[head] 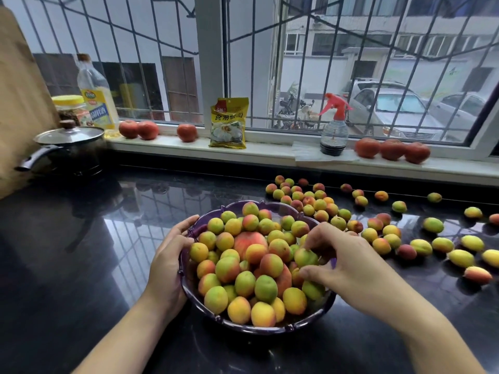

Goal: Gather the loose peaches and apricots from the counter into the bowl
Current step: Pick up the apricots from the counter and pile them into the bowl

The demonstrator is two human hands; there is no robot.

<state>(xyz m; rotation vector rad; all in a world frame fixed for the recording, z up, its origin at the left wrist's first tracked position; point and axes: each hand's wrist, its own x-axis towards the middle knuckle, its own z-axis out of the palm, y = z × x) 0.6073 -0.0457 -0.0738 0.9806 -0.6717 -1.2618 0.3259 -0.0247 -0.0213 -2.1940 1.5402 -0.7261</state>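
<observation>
- Purple bowl [186, 286] sits near centre on the dark worktop [81, 265], heaped high with apricots and one larger peach [249, 240].
- Left hand [168, 261] cups the bowl's left rim, grip wrapped on the rim, steadying it.
- Right hand [343, 263] at the right rim, fingertips pinched on a green apricot [305, 257] atop the heap.
- Loose fruit [310, 201] lies scattered far and right of the bowl.
- Judgement: seat it in a hollow, release gently; the heap looks prone to roll-offs. Keep the rim braced.
</observation>
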